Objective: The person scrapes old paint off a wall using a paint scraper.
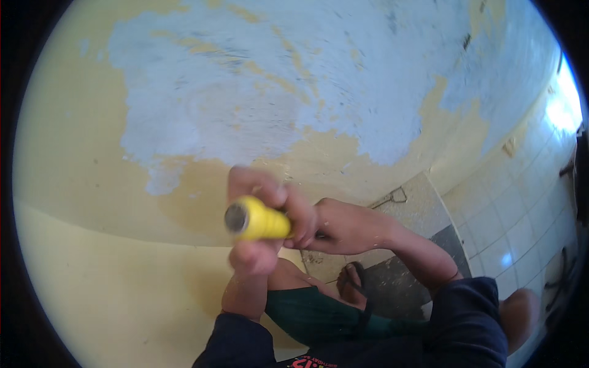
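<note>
A tool's yellow handle with a grey metal end cap (264, 221) points up toward the camera, blurred. Around the handle curls my left hand (253, 260), fingers above and thumb below it. My right hand (352, 227) is bent in close beside the handle's lower end, touching or nearly touching the left fingers; what its hidden fingers grip cannot be seen. The tool's working end is also hidden. Beyond both hands is a yellow-painted wall (69, 129) with a large pale blue-white bare patch (248, 110), streaked with scrapes and leftover yellow paint.
Pale flakes lie on a grey board or slab (395, 280) by my sandalled foot (352, 280). A thin metal tool with a loop-shaped end (398, 195) lies near the wall's base. Glossy floor tiles (515, 216) stretch to the right, with dark objects at the far edge.
</note>
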The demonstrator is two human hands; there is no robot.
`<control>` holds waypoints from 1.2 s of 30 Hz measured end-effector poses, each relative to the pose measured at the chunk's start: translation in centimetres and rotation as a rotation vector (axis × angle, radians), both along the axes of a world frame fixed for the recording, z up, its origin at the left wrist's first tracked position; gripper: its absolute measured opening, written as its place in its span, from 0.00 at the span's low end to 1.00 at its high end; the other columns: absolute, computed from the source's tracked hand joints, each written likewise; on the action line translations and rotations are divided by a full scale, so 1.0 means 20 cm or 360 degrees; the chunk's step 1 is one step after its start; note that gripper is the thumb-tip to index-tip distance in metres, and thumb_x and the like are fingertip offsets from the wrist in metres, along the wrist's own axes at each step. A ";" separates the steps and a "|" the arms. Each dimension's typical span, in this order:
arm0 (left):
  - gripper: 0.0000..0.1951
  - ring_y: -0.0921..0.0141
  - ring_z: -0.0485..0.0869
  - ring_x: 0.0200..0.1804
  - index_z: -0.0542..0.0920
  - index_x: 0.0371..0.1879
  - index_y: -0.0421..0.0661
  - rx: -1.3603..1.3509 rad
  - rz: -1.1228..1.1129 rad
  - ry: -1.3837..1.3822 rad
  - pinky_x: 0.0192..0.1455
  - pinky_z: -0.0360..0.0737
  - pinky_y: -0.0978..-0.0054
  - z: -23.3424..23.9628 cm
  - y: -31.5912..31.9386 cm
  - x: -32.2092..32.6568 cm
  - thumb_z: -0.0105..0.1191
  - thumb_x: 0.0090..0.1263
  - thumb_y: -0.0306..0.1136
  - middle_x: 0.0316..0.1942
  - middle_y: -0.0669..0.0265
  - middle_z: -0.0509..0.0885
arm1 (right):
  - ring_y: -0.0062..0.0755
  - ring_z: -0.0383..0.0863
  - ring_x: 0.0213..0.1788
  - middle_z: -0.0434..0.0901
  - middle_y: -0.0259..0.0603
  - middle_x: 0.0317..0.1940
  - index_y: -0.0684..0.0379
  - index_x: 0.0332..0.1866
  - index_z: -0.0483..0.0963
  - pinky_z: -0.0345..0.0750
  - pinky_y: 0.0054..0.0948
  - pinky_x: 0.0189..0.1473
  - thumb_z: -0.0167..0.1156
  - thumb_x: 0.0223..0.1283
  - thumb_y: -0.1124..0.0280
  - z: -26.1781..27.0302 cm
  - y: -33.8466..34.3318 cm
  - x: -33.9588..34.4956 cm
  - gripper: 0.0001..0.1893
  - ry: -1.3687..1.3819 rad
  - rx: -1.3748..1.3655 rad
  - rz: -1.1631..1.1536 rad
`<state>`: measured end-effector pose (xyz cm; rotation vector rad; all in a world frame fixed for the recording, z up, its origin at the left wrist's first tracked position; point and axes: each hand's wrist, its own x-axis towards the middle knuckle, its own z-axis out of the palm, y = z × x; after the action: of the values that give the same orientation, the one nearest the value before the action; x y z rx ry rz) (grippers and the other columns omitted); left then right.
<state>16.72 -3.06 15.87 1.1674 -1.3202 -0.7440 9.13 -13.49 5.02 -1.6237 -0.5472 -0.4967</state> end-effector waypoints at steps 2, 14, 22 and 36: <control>0.45 0.58 0.77 0.48 0.57 0.66 0.49 -0.0099 0.0014 -0.0165 0.46 0.77 0.59 -0.02 -0.07 0.02 0.56 0.62 0.70 0.45 0.56 0.74 | 0.45 0.80 0.24 0.79 0.50 0.22 0.65 0.44 0.78 0.73 0.39 0.30 0.60 0.68 0.60 0.05 -0.06 -0.06 0.15 0.0091 0.0113 -0.0227; 0.44 0.53 0.78 0.55 0.53 0.73 0.36 -0.0155 0.0246 -0.1335 0.63 0.69 0.59 -0.22 -0.25 -0.35 0.61 0.55 0.22 0.52 0.50 0.75 | 0.23 0.59 0.25 0.58 0.32 0.16 0.53 0.29 0.59 0.65 0.23 0.28 0.51 0.74 0.54 0.23 -0.20 -0.39 0.20 -0.0875 0.1233 -0.0870; 0.19 0.66 0.81 0.34 0.78 0.46 0.47 -0.0257 0.0481 -0.1903 0.48 0.67 0.63 -0.23 -0.43 -0.29 0.66 0.55 0.30 0.30 0.68 0.81 | 0.17 0.57 0.16 0.59 0.25 0.15 0.51 0.30 0.61 0.58 0.18 0.20 0.52 0.71 0.45 0.19 -0.44 -0.69 0.22 -0.1298 0.1700 -0.0185; 0.13 0.68 0.79 0.38 0.78 0.37 0.49 -0.0251 0.0710 -0.2150 0.49 0.67 0.64 -0.24 -0.56 -0.21 0.67 0.56 0.31 0.31 0.69 0.77 | 0.14 0.50 0.10 0.55 0.25 0.08 0.47 0.21 0.56 0.53 0.18 0.17 0.54 0.66 0.46 0.09 -0.61 -0.49 0.24 -0.1523 0.1545 -0.0095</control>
<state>12.51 -14.16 10.99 1.8208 -1.9810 0.6409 -0.76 -25.78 6.82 -0.3996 -0.7731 -1.3531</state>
